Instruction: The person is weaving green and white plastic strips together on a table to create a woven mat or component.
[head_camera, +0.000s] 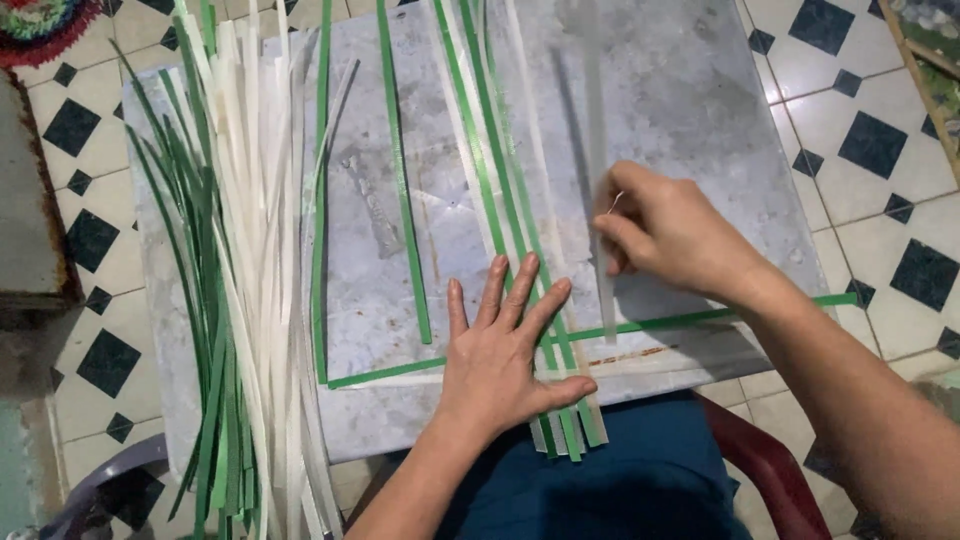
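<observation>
My left hand (500, 350) lies flat with fingers spread on a set of green and white strips (500, 190) that run lengthwise over a grey marbled board (690, 110). It pins them near the board's front edge, where a green cross strip (700, 320) runs sideways under them. My right hand (665, 232) pinches a pale white strip (597, 130), blurred by motion, just right of the laid strips. A single green strip (403, 180) lies apart to the left.
A thick pile of loose white and green strips (235, 260) covers the board's left side and hangs over its front edge. The board rests over my lap in blue cloth (600, 480). Tiled floor surrounds it; a red chair edge (770, 460) shows at right.
</observation>
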